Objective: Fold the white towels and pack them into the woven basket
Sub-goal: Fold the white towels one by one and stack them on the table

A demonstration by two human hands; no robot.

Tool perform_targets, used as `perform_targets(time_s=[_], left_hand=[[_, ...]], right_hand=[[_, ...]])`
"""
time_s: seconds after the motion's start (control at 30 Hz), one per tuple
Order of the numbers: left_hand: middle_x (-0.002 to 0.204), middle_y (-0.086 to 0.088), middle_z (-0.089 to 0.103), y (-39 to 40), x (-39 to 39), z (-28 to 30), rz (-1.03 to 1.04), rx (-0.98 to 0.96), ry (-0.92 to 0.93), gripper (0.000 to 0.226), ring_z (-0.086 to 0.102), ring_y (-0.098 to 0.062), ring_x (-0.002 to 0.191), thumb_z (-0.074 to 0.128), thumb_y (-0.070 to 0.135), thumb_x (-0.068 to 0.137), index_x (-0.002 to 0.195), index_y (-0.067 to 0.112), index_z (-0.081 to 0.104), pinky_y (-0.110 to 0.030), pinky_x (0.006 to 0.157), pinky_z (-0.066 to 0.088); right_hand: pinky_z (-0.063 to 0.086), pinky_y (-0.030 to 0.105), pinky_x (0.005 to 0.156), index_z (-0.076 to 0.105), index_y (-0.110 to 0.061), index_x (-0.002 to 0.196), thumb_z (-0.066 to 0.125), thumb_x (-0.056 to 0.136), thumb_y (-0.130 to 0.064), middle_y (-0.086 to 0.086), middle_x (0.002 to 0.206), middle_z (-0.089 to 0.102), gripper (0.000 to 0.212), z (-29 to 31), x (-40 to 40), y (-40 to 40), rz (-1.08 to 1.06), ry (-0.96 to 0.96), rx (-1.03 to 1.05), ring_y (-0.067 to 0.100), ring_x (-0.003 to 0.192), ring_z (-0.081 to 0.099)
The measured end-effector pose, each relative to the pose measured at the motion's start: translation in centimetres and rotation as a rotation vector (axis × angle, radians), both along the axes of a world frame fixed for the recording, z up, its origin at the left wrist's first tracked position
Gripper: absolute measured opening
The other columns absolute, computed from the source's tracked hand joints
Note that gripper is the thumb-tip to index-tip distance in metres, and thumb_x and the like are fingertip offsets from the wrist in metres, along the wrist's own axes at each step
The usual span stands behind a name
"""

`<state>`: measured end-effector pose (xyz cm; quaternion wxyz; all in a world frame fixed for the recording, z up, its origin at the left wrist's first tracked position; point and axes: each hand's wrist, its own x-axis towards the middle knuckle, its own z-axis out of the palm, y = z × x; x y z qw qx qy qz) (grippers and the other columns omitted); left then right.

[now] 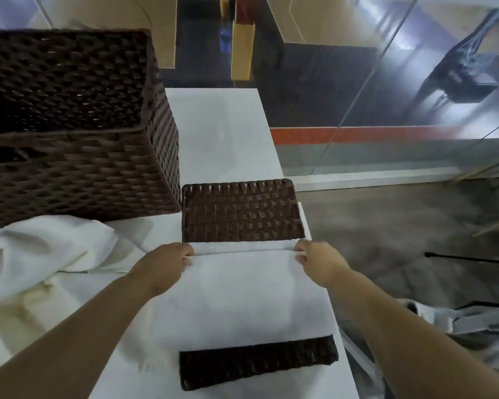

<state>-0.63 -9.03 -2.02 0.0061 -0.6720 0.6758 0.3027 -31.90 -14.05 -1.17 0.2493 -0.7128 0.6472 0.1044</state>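
Big woven basket [69,116] sits far-left, open for packing; white towel [236,295] lies folded over small woven tray [242,211]; I see left hand [167,263] and right hand [317,260] each pinching far fold edge, squaring corners.

The tall dark-brown woven basket [69,125] blocks the white table's [222,133] left rear. Bare tabletop to its right gives a free lane. A crumpled white cloth heap [41,254] fills the near left; the table's right edge drops off to open floor.
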Motion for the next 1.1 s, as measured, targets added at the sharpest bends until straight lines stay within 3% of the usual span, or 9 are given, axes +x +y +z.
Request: perform_targets(time_s=[0.33, 0.5, 0.6, 0.7, 0.77, 0.87, 0.93, 1.0, 1.1], left_hand=[[0.082, 0.013, 0.053, -4.6, 0.3, -1.2, -0.060, 0.033, -0.098, 0.013, 0.052, -0.014, 0.080, 0.041, 0.027, 0.097, 0.091, 0.025, 0.052, -0.024, 0.058, 0.033], [0.101, 0.003, 0.057, -4.4, 0.0, -1.6, -0.075, 0.018, -0.130, 0.015, 0.052, -0.016, 0.090, 0.039, 0.030, 0.096, 0.100, 0.023, 0.052, -0.030, 0.069, 0.040], [0.116, 0.001, 0.049, -4.0, -0.7, -1.6, -0.096, -0.032, -0.159, 0.022, 0.046, -0.019, 0.103, 0.042, 0.030, 0.095, 0.114, 0.023, 0.051, -0.031, 0.079, 0.042], [0.136, 0.003, 0.040, -3.7, -1.7, -1.2, -0.124, -0.099, -0.161, 0.041, 0.034, -0.023, 0.124, 0.044, 0.031, 0.096, 0.136, 0.025, 0.041, -0.036, 0.100, 0.036], [0.143, 0.004, 0.035, -3.6, -2.9, -1.0, -0.144, -0.102, -0.125, 0.046, 0.028, -0.021, 0.131, 0.042, 0.031, 0.098, 0.142, 0.025, 0.034, -0.034, 0.106, 0.029], [0.146, 0.004, 0.034, -3.5, -4.8, -1.1, -0.203, -0.081, -0.093, 0.049, 0.027, -0.020, 0.134, 0.040, 0.035, 0.099, 0.145, 0.023, 0.030, -0.033, 0.108, 0.025], [0.148, 0.003, 0.033, -3.6, -6.0, -1.5, -0.226, -0.051, -0.085, 0.051, 0.028, -0.021, 0.135, 0.038, 0.037, 0.099, 0.146, 0.021, 0.028, -0.035, 0.109, 0.025], [0.147, 0.003, 0.032, -3.9, -7.0, -1.9, -0.244, -0.023, -0.113, 0.052, 0.029, -0.022, 0.132, 0.036, 0.039, 0.099, 0.147, 0.021, 0.027, -0.036, 0.108, 0.025], [0.136, 0.001, 0.038, -4.5, -8.2, -2.2, -0.230, -0.035, -0.159, 0.050, 0.034, -0.023, 0.122, 0.040, 0.040, 0.097, 0.143, 0.021, 0.033, -0.037, 0.102, 0.029]], right_hand=[[0.049, 0.031, 0.073, 0.062, -0.022, 0.110, 0.050, 0.094, -0.027, 0.007, 0.104, 0.066, 0.020, -1.7, 0.0, -3.7, -0.058, 0.027, -0.005, 0.026, 0.089, 0.061], [0.048, 0.034, 0.081, 0.058, -0.021, 0.117, 0.049, 0.096, -0.025, 0.006, 0.113, 0.063, 0.023, -1.6, 0.4, -3.5, -0.061, 0.030, -0.004, 0.027, 0.099, 0.059], [0.040, 0.041, 0.094, 0.054, -0.019, 0.122, 0.056, 0.092, -0.027, 0.003, 0.125, 0.056, 0.031, -1.8, 0.9, -1.5, 0.082, 0.158, -0.276, 0.027, 0.117, 0.048], [0.048, 0.047, 0.079, 0.065, -0.014, 0.104, 0.080, 0.070, -0.022, 0.009, 0.111, 0.063, 0.038, -1.5, 1.5, 1.5, 0.087, 0.101, -0.499, 0.033, 0.103, 0.058], [0.051, 0.042, 0.069, 0.067, -0.014, 0.096, 0.084, 0.063, -0.022, 0.008, 0.104, 0.064, 0.039, -1.5, 1.8, 4.0, 0.096, 0.008, -0.550, 0.031, 0.093, 0.061], [0.055, 0.040, 0.066, 0.063, -0.012, 0.100, 0.084, 0.065, -0.023, 0.008, 0.102, 0.062, 0.042, -2.2, 1.7, 7.6, 0.016, -0.109, -0.457, 0.030, 0.087, 0.061], [0.053, 0.039, 0.079, 0.055, -0.013, 0.118, 0.075, 0.076, -0.032, 0.007, 0.116, 0.055, 0.050, -2.1, 1.5, 9.3, -0.127, -0.042, -0.334, 0.029, 0.101, 0.056], [0.042, 0.036, 0.097, 0.035, -0.016, 0.137, 0.057, 0.088, -0.048, 0.003, 0.134, 0.040, 0.062, -2.2, 0.8, 10.4, -0.250, 0.074, -0.171, 0.025, 0.121, 0.041], [0.039, 0.034, 0.100, 0.024, -0.016, 0.138, 0.052, 0.087, -0.058, 0.004, 0.137, 0.035, 0.072, -2.0, 0.0, 11.2, -0.406, 0.118, -0.061, 0.022, 0.124, 0.037]])
